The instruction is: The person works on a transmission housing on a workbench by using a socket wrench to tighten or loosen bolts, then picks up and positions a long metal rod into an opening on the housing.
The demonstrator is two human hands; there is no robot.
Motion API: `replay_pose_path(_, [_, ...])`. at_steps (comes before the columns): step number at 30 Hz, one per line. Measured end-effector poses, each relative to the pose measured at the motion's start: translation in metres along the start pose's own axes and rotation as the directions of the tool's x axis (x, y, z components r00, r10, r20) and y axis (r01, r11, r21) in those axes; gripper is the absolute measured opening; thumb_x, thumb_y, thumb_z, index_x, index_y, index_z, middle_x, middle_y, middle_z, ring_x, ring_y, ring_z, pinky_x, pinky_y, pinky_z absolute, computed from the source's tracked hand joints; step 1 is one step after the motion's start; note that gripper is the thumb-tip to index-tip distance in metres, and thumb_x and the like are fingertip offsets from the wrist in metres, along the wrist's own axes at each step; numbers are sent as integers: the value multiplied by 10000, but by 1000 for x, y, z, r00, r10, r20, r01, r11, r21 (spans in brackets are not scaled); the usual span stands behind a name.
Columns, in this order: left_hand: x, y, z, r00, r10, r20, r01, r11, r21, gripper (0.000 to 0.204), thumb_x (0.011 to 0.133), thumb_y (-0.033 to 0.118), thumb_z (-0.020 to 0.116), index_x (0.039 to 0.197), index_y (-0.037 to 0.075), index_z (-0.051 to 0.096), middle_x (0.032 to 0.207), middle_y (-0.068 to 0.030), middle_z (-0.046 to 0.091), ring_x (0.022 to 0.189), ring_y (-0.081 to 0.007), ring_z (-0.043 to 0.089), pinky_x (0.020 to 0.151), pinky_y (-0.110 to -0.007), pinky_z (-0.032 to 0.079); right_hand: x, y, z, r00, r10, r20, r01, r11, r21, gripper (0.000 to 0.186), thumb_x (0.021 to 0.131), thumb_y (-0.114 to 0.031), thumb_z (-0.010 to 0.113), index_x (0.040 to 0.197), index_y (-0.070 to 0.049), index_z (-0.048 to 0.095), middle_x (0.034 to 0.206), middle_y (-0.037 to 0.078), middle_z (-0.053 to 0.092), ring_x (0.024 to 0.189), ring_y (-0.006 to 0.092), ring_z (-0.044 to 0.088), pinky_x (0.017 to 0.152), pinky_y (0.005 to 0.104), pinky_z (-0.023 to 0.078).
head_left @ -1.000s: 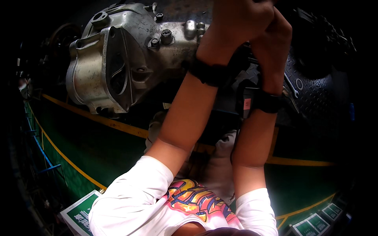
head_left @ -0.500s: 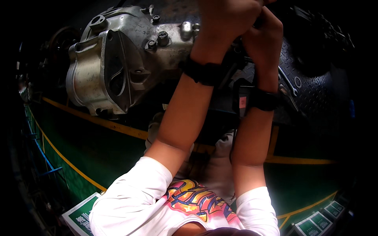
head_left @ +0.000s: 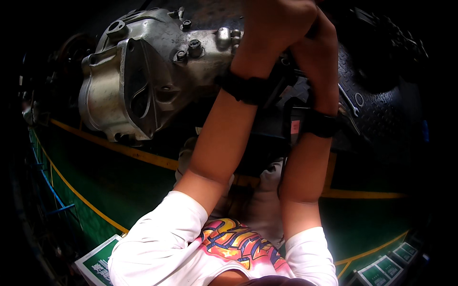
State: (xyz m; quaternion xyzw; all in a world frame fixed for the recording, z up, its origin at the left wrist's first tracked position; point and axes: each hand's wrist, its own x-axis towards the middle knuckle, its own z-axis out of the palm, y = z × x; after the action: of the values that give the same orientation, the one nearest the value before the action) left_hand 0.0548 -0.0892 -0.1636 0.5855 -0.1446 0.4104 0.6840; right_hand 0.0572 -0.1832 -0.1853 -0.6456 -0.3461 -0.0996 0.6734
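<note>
A large silver-grey cast metal housing with an open, flanged end lies on the dark bench to my left. My left hand is at the upper edge, just right of the housing's narrow end, and looks curled closed. Right beside it, partly behind it, my right hand is bent inward with its fingers curled. The fingertips of both hands and whatever they grip are hidden or out of the picture. Several bolt heads stand on the housing near my left wrist. Each wrist wears a black band.
A spanner and a metal ring lie on the dark, patterned metal bench top right of my right forearm. Dark machinery stands at the far right. Below is a green floor with a yellow line.
My right hand has shifted slightly left, closer in behind my left hand. My left hand stays nearly in place. The housing appears slightly farther left in the picture.
</note>
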Motion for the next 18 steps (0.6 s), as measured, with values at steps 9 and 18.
replay_pose_path(9, [-10, 20, 11, 990, 43, 133, -52, 996, 66, 150, 1014, -10, 638, 1147, -75, 660, 919, -42, 719, 865, -90, 671, 778, -215, 538, 5, 19, -8, 990, -141, 14, 141, 966, -218, 243, 893, -38, 700, 1120, 48, 699, 969, 127, 765, 950, 157, 708, 802, 336, 566])
replay_pose_path(18, [-6, 9, -3, 988, 80, 131, -85, 996, 37, 105, 1022, 22, 637, 1063, -67, 677, 898, -42, 714, 877, -108, 673, 770, -248, 534, -1, 29, -18, 993, -99, 59, 114, 925, -363, 203, 933, -76, 678, 1093, 48, 671, 916, 142, 753, 855, 161, 728, 722, 298, 554])
